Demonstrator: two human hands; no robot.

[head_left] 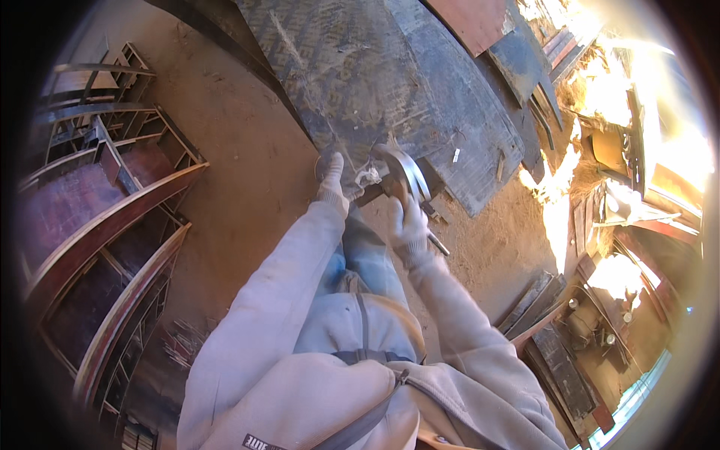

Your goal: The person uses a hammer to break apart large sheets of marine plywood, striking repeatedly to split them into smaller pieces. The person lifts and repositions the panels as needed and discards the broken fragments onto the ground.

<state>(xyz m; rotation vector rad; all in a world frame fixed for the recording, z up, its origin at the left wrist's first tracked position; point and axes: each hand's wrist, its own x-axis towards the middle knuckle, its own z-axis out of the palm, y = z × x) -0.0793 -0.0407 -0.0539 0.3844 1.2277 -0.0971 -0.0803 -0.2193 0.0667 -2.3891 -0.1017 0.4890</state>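
A large dark sheet of worn plywood lies in front of me, scuffed and dusty. My left hand is at its near edge, thumb up and the other fingers curled and partly hidden; what they hold I cannot make out. Beside it is a small whitish crumpled scrap. My right hand is closed around the handle of a hammer, whose curved shiny metal head is smeared by motion over the sheet's near edge. The dark end of the handle juts out below the hand.
Curved wooden frames with ribs and reddish panels stand on the left. More boards are stacked at the far right, under bright sunlight. Scrap planks lie at the lower right. Brown bare ground runs between frames and sheet.
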